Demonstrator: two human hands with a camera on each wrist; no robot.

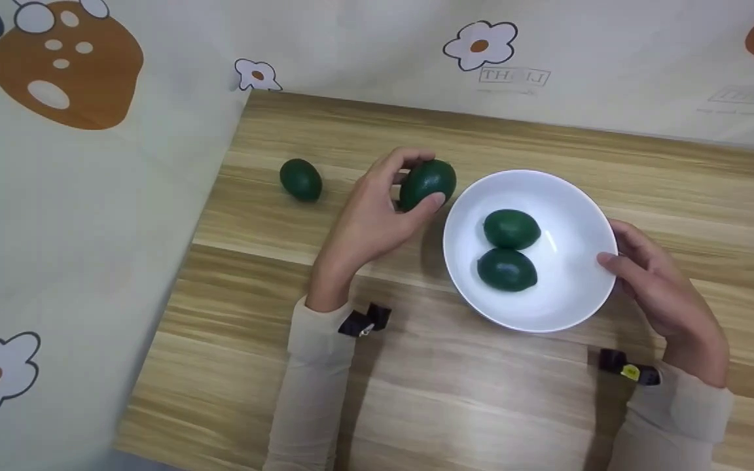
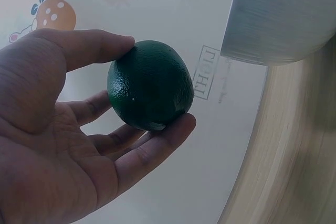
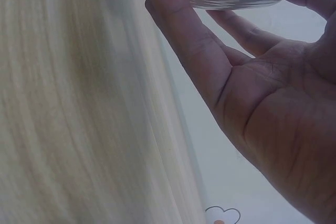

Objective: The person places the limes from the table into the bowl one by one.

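My left hand (image 1: 374,216) holds a dark green lime (image 1: 429,183) between thumb and fingers, just left of the white bowl (image 1: 573,281). In the left wrist view this lime (image 2: 149,85) is pinched at the fingertips, with the palm behind it. Two more limes lie side by side in the bowl, an upper lime (image 1: 512,229) and a lower lime (image 1: 508,269). At the bowl's right side my right hand (image 1: 668,288) grips it, thumb over the rim and fingers against the outside. The right wrist view shows those fingers (image 3: 194,45) reaching under the bowl's side.
Another lime (image 1: 301,180) lies on the wooden table (image 1: 233,314), left of my left hand. A pale cloth (image 1: 174,163) printed with flowers and strawberries surrounds the table's far and left edges. Black straps (image 1: 365,320) sit at both sleeve cuffs.
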